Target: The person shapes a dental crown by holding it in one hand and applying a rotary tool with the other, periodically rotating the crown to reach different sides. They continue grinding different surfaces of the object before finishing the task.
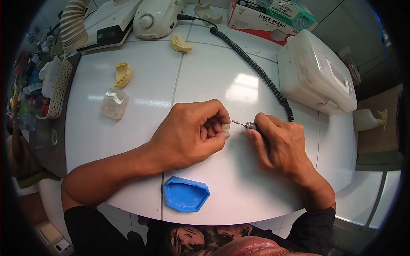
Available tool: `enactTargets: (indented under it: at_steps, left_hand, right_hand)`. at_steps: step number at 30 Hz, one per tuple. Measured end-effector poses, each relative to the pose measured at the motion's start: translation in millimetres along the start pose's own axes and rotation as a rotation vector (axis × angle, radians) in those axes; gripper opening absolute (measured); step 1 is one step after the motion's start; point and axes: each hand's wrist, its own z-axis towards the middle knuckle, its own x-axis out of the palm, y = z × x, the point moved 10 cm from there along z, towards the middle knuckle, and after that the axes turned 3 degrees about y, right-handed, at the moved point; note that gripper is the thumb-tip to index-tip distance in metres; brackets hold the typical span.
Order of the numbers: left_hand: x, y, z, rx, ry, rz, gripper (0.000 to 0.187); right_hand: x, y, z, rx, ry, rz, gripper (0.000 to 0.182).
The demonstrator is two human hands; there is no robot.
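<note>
Between the thumb and fingers of my left hand (188, 132) is a small whitish dental crown piece (225, 128), partly covered by the fingertips. My right hand (279, 143) grips a rotary handpiece (251, 126) like a pen. Its thin metal bur (237, 123) points left at the crown piece, with a small gap between them. Most of the handpiece body is hidden in my palm. Below my left hand lies a blue tray-shaped mould (187, 194), hollow side up.
Two yellowish dental casts (123, 74) and a small clear box (115, 103) lie at the left. A coiled black cord (256, 66) runs from a white control unit (156, 19). At the right stand a white case (318, 72) and a face mask box (260, 21).
</note>
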Motion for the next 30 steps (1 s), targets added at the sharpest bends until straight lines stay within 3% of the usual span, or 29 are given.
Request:
enactTargets:
  at_steps: [4,14,30]
  left_hand:
    - [-2,-6,-1,0.035,-0.031,0.039,0.021]
    - [7,9,-5,-0.094,0.065,0.0,0.026]
    - [7,4,-7,-0.111,0.047,0.036,0.029]
  right_hand:
    - [0,-14,1,0.066,-0.054,0.079,0.032]
    - [4,-23,-1,0.154,-0.023,0.092,0.04]
    - [6,-24,-7,0.092,-0.057,0.114,0.046]
